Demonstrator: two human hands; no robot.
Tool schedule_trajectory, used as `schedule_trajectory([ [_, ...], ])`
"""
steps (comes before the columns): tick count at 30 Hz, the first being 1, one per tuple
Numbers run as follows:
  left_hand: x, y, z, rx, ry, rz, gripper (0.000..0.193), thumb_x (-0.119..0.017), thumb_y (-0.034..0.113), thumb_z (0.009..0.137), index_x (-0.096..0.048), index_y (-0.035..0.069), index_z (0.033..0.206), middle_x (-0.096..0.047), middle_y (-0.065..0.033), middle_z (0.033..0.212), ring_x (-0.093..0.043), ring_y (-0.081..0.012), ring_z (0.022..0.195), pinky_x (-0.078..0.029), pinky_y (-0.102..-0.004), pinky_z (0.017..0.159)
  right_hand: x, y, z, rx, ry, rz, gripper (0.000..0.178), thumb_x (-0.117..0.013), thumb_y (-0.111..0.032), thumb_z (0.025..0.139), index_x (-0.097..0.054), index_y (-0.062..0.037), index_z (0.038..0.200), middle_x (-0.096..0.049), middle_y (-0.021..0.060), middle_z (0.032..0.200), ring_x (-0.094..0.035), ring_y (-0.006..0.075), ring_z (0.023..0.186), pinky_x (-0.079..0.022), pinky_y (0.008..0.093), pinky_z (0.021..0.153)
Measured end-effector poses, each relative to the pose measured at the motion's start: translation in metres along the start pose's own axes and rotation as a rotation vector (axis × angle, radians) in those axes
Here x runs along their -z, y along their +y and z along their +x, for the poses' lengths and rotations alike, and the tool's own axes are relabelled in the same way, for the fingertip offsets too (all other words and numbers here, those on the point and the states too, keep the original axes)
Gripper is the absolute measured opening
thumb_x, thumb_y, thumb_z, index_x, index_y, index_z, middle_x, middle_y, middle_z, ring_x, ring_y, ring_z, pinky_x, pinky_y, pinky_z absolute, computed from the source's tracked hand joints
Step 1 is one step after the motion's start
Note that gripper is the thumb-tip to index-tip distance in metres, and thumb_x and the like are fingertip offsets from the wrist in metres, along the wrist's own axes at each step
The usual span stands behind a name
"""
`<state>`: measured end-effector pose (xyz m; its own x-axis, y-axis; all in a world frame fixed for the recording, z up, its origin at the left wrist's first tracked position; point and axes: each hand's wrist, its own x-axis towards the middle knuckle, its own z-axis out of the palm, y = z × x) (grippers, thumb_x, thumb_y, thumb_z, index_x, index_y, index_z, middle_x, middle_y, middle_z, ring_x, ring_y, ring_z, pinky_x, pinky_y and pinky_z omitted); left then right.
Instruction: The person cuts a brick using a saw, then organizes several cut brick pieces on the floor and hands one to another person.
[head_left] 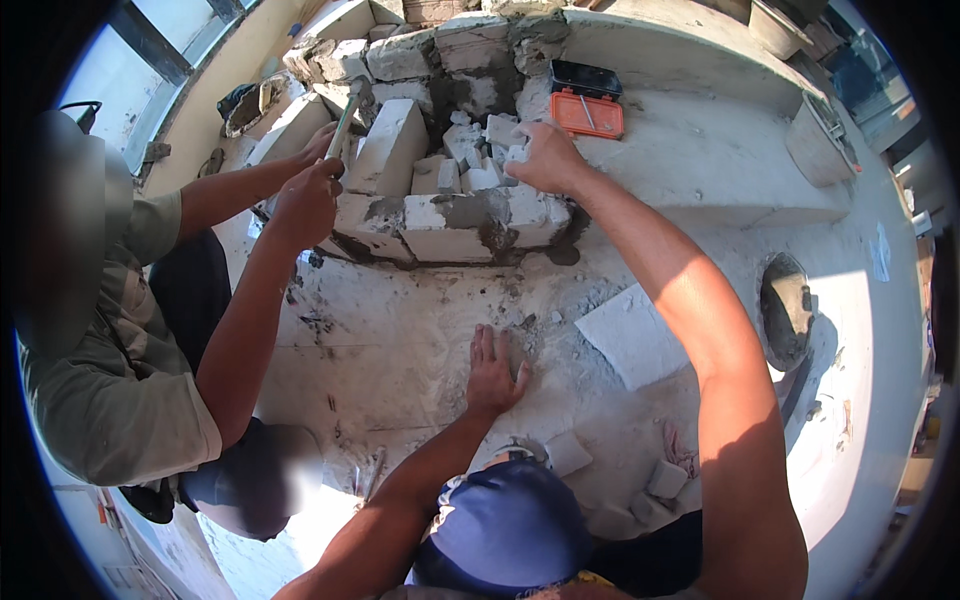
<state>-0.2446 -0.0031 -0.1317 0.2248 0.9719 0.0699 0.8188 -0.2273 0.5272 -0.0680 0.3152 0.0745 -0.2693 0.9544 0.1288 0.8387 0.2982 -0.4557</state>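
My right hand (548, 160) is closed round a small white block fragment (516, 154). It is over a low block enclosure, where broken white pieces (462, 143) lie heaped against its inner side. The front wall (450, 228) of the enclosure is white blocks with wet grey mortar in the joints. My left hand (492, 370) rests flat on the dusty floor, fingers spread, holding nothing. At the left a co-worker's two hands (308, 195) grip a long-handled tool (343, 128) beside a large upright white block (390, 148).
An orange and black case (586, 112) lies open on the ledge at right. A white slab (632, 335) and a mortar-stained bucket (787, 310) are on the floor to the right. Block offcuts (667, 480) lie near my knee (505, 530). A co-worker (130, 370) crouches at left.
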Motion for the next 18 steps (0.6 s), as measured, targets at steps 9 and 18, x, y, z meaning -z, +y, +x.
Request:
schedule_trajectory([
  [9,-0.001,-0.002,0.004,0.026,-0.005,0.031,0.071,-0.063,0.038,0.098,-0.045,-0.002,0.155,-0.034,-0.0369,0.159,-0.026,-0.0543,0.154,-0.025,-0.0632,0.125,-0.032,-0.058,0.071,-0.05,0.218,0.279,0.083,-0.09,-0.047,0.075,-0.062,-0.0023,0.139,-0.058,0.025,0.137,-0.053,0.0404,0.135,-0.05,0.047,0.111],
  [18,-0.002,-0.002,0.005,0.011,-0.01,0.053,0.07,-0.059,0.037,0.099,-0.047,-0.004,0.154,-0.036,-0.037,0.158,-0.025,-0.0536,0.155,-0.024,-0.0615,0.126,0.002,-0.016,0.017,0.096,0.354,-0.115,0.042,-0.073,-0.018,0.091,-0.062,-0.0057,0.131,-0.054,0.0196,0.131,-0.057,0.0388,0.124,-0.051,0.0533,0.099],
])
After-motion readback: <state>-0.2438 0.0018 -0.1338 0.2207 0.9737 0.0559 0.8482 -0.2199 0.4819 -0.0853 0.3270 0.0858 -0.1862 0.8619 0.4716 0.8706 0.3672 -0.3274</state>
